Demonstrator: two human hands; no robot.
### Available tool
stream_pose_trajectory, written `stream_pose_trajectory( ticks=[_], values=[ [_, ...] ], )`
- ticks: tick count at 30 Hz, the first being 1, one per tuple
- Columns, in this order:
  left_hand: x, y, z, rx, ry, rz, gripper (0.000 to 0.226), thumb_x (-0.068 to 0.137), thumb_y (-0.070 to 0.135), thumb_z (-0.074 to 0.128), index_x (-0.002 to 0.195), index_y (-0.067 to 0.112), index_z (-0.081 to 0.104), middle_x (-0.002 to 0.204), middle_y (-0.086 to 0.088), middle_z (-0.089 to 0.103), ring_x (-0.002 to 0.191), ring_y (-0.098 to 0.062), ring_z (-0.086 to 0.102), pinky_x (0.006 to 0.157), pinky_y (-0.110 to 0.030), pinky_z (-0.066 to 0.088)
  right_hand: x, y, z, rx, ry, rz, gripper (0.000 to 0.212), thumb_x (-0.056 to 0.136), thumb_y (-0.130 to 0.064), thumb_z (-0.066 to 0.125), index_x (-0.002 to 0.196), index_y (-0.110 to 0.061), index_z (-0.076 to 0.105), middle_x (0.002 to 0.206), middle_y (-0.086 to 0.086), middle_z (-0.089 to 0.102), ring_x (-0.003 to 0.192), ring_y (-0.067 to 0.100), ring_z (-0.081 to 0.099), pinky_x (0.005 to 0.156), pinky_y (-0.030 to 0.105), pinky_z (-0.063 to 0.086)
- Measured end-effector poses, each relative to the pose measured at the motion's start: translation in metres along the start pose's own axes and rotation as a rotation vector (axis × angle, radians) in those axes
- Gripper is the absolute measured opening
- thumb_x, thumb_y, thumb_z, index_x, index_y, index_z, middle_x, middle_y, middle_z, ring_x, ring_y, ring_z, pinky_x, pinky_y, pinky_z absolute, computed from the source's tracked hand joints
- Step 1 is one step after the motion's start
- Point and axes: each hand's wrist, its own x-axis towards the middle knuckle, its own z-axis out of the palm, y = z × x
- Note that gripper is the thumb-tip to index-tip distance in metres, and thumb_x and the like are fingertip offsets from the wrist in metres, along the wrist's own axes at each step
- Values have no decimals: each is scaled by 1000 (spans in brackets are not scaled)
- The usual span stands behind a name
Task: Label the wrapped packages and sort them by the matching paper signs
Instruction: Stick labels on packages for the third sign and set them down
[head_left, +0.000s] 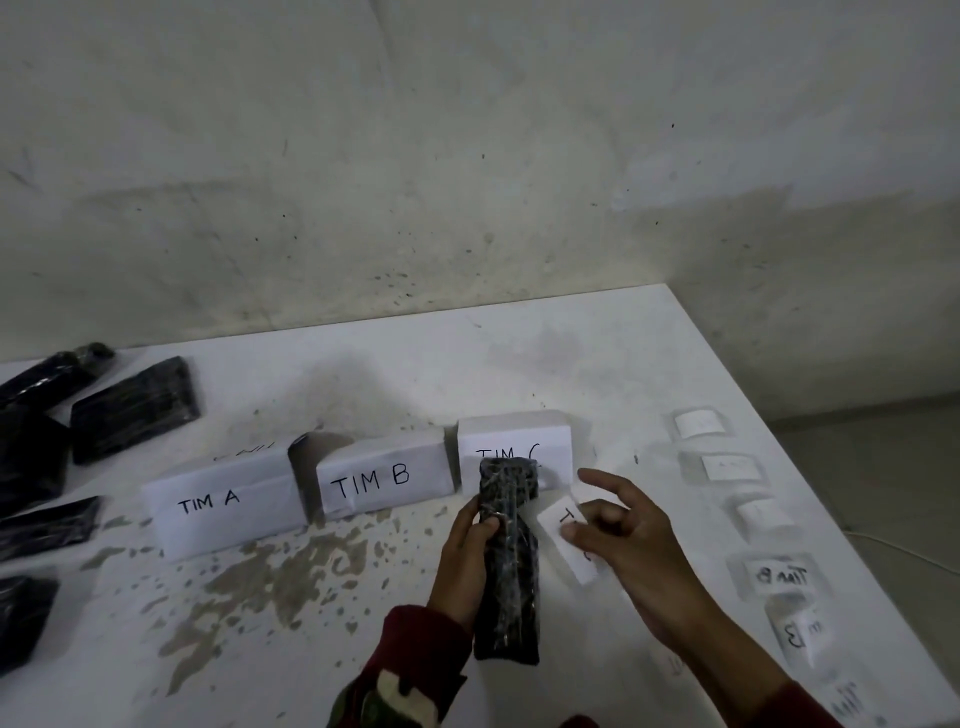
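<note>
Package (506, 561), long, black and shiny, stands upright in the left hand (467, 551), whose fingers curl round it; it hides part of the "TIM C" sign (514, 447). The right hand (623, 540) pinches a small paper label (566, 540), its writing mostly covered. Slips (779, 574) along the right edge blur. More black packages (135, 408), partly cut off, lie left on the white, chipped surface (291, 571).

We see our left hand (465, 551) curled around a dark wrapped package (506, 561), thumb across its front. Our right hand (631, 545) pinches a paper label (566, 540), index finger extended, both forearms reaching forward.
</note>
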Motion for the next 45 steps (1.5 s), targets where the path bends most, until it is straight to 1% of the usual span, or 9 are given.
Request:
stream_pose_trajectory(
  ticks=[6,9,14,18,21,29,36,40,45],
  values=[
    [-4,4,1,-11,-38,-31,31,94,13,38,116,24,56,112,-11,64,105,-31,59,92,-44,46,0,0,4,-60,-116,18,31,80,-2,66,100,-25,62,66,4,63,62,11,55,65,17,46],
    [-7,6,0,-1,-62,-20,31,94,13,37,117,23,57,116,-8,64,108,-27,59,97,-43,46,3,0,5,-84,-93,32,20,81,-3,66,95,-17,64,64,1,63,59,10,54,57,18,43],
    [-8,9,-5,-65,-93,-55,33,95,17,33,113,23,60,108,-8,68,100,-26,63,87,-37,49,2,-4,5,-162,-116,6,16,83,-6,65,88,-22,66,70,-3,61,54,4,52,52,14,42],
    [-9,7,-7,-144,-169,-165,46,94,39,28,106,16,66,90,-10,73,78,-22,68,67,-28,55,0,-7,7,-210,-175,-15,21,84,-3,62,86,-23,68,65,-9,61,49,-1,50,49,11,40],
    [-8,8,-8,-177,-188,-148,58,94,52,14,110,24,62,97,-4,74,87,-17,70,63,-24,56,1,-11,9,-222,-220,-21,27,80,-1,66,91,-25,66,61,-7,64,55,4,56,57,12,45],
    [-15,14,-15,-186,-295,-147,83,71,74,15,129,26,51,123,-7,63,113,-22,60,88,-34,48,11,-21,11,-340,-332,-31,35,78,-4,70,101,-27,57,62,-6,68,62,10,57,60,14,46],
    [-20,18,-12,-275,-342,-148,89,66,76,18,123,20,57,120,-14,64,114,-31,58,103,-48,40,19,-25,20,-417,-436,-65,40,79,1,67,103,-26,50,61,-7,63,52,2,55,57,13,46],
    [-21,16,-13,-297,-357,-165,77,68,73,26,114,24,63,114,-11,68,103,-26,65,84,-37,52,22,-21,22,-510,-450,-74,44,77,-5,71,105,-30,48,66,-5,65,54,1,57,60,15,47],
    [-20,11,-10,-146,-348,-73,44,62,42,67,99,18,62,88,1,74,82,-15,69,65,-26,54,24,-22,26,-665,-435,-124,45,77,-17,73,106,-35,45,71,-6,66,68,9,59,72,25,48]
  ],
)
